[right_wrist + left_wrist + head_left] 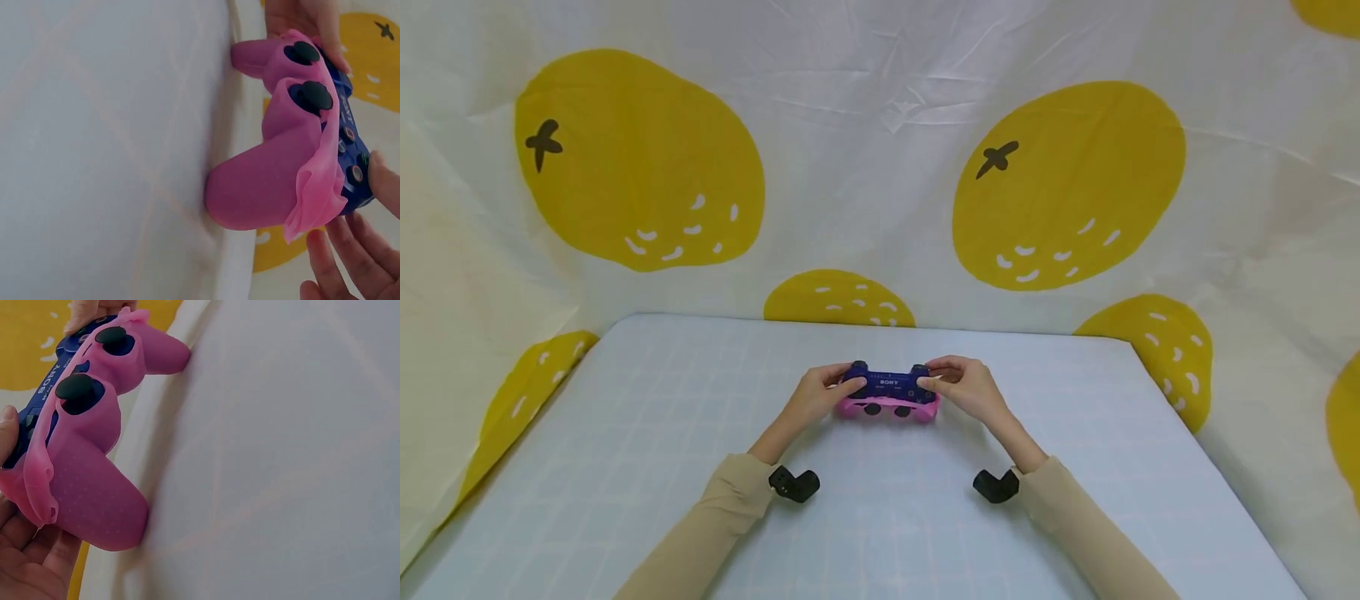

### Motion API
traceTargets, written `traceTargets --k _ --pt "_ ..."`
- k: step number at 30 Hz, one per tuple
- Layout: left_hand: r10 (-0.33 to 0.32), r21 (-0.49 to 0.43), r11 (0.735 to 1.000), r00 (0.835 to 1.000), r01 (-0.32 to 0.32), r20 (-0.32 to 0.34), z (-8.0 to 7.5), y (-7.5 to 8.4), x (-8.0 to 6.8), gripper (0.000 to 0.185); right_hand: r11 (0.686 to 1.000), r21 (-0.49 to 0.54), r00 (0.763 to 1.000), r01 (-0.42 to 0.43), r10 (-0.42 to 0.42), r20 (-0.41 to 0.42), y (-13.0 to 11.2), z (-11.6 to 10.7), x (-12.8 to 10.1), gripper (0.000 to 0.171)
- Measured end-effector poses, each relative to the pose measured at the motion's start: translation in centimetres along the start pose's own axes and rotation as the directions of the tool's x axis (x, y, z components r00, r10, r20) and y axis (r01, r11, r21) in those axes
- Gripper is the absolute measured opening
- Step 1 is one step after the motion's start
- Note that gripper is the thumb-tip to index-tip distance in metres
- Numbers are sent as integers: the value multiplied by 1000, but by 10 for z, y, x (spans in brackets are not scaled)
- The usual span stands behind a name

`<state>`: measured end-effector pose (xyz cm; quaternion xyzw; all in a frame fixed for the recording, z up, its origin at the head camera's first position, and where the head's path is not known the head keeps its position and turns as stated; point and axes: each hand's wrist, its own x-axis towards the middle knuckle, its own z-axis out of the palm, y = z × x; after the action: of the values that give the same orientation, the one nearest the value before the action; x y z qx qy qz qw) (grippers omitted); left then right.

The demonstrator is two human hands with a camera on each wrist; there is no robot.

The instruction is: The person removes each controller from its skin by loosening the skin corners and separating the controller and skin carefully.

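Tabletop [625,467]: pale grid cloth, lemon backdrop behind. Blue controller [887,387] stands on tabletop centre, grips down. Pink silicone cover [275,181] on controller half peeled, upper edge loose. I see left hand [814,398] curled round controller's left end, right hand [964,388] pinching its right end. My advice: hold body firm, roll cover off evenly, no yank at sticks.

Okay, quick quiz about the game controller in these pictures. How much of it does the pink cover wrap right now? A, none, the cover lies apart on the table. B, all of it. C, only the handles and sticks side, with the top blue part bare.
C: the pink cover wraps the handles and thumbsticks, while the blue controller shows bare along its upper part, held by the left hand and right hand.
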<state>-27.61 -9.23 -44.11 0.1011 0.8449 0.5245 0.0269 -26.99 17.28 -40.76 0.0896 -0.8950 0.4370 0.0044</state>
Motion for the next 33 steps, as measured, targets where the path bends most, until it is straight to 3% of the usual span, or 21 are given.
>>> traceTargets --k 7,12,22,33 --pt "22 39 999 1000 -22 6 -2 3 4 52 988 -60 984 140 -145 -102 -4 0 -5 28" --pt "-5 35 999 1000 4 4 0 2 6 57 977 -83 967 199 -209 -142 -5 -3 -10 23" --pt "-32 21 999 999 32 -33 3 8 3 55 967 -53 967 250 -252 -23 -11 0 -22 21" --pt "-37 20 999 998 38 -59 3 9 3 52 948 -63 950 313 -313 6 -18 9 -23 21"
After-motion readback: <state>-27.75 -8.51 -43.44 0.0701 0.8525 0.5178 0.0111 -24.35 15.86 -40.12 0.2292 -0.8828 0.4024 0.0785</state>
